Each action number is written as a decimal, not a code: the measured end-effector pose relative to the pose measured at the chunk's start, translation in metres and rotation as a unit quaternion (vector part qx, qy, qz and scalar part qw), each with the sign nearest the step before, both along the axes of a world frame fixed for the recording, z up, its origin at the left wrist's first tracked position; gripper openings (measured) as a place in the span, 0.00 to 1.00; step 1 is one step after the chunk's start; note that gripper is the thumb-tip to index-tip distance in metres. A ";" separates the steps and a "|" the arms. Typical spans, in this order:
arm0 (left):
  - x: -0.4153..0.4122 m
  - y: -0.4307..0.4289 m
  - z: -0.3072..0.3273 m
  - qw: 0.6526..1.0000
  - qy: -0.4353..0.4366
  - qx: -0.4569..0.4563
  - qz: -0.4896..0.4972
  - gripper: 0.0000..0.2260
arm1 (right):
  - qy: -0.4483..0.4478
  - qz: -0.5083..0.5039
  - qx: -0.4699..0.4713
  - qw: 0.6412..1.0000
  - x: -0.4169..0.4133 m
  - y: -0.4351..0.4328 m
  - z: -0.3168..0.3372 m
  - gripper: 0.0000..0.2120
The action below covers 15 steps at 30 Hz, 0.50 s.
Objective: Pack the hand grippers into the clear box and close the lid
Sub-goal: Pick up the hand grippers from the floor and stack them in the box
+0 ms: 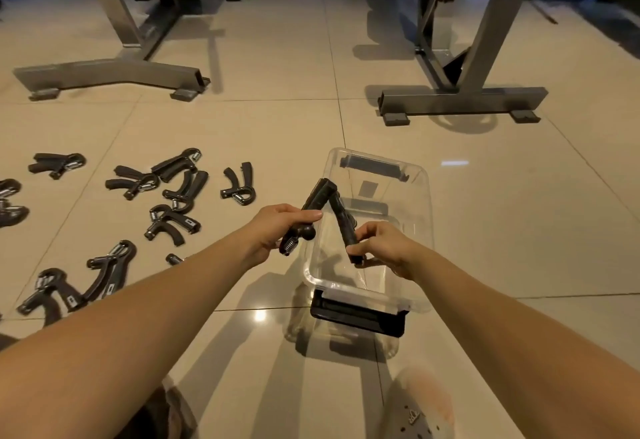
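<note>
A clear plastic box (420,203) with black latches stands open on the tiled floor in front of me, nothing lying inside. Above its near half I hold a black hand gripper in each hand. My left hand (277,227) grips one hand gripper (317,201) near its spring and knob. My right hand (384,248) pinches the handle end of a second hand gripper (343,224). The two tools lean together at the top in an inverted V. Several more black hand grippers (173,192) lie scattered on the floor to the left.
Grey metal frames of gym equipment stand on the floor at the back left (114,71) and back right (464,99). A black latch handle (356,315) juts from the box's near end. My shoe (422,411) shows at the bottom right.
</note>
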State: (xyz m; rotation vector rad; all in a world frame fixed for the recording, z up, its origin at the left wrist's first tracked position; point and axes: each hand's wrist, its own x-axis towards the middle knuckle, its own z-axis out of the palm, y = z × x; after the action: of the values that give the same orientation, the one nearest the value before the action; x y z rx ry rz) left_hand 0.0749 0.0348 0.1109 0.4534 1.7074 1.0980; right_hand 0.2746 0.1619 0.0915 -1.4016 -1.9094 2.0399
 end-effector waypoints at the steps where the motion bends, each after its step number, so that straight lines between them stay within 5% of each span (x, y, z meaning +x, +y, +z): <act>1: -0.006 -0.007 0.003 1.000 0.017 -0.005 0.002 0.28 | -0.007 0.013 0.010 1.000 -0.005 -0.003 0.001 0.14; 15: -0.058 -0.075 0.006 0.997 0.056 -0.046 0.008 0.29 | -0.138 0.153 0.129 0.970 -0.057 -0.052 0.047 0.15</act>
State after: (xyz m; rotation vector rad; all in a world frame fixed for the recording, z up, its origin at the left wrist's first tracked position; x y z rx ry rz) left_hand 0.0172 -0.0403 0.1169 0.4513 1.8552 1.0163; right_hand 0.2171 0.1102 0.1385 -1.4659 -2.5404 1.6805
